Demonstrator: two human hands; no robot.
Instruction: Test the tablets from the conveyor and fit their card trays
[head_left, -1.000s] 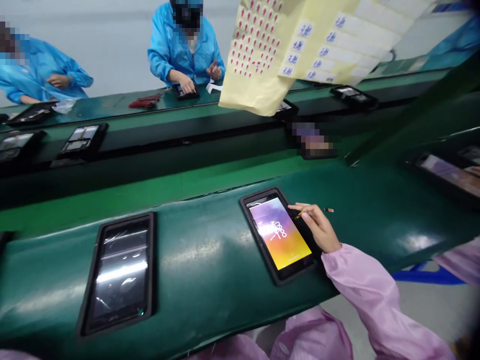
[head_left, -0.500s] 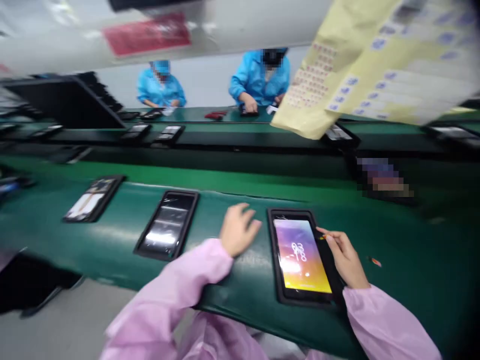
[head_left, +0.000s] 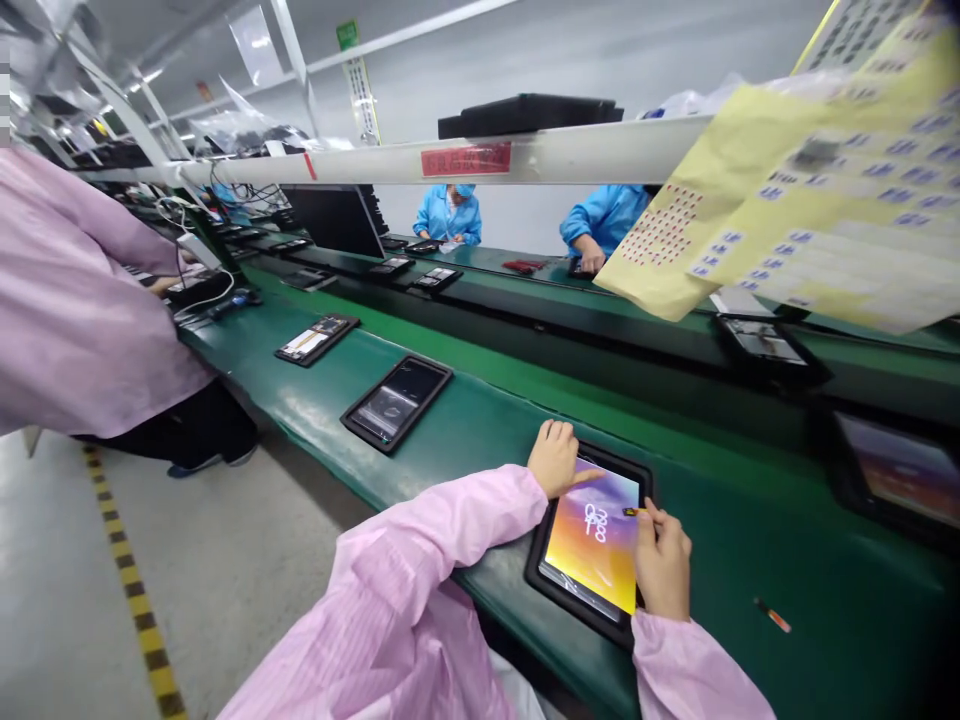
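Note:
A tablet [head_left: 592,535] with a lit purple-to-yellow screen lies in a black padded frame [head_left: 551,582] on the green bench in front of me. My left hand [head_left: 556,462] is at its upper left corner, thumb stretched over the screen and apart from the other fingers. Between thumb and fingertips, my right hand [head_left: 664,560] pinches a small yellow-and-black strip [head_left: 632,511] above the screen's right side. I cannot make out exactly what the strip is. Another small strip, orange and white [head_left: 772,615], rests on the bench to the right.
Left along the bench [head_left: 480,425] lie a dark-screened tablet [head_left: 397,402] and an opened tablet [head_left: 315,340] showing its insides. A co-worker in pink [head_left: 90,300] is at far left. Yellow papers [head_left: 795,200] hang at upper right. Co-workers in blue [head_left: 448,215] sit opposite.
My view has swung left. My left hand has moved right from beside the tablet onto its upper left corner. The right hand has brought the pinched strip over the screen.

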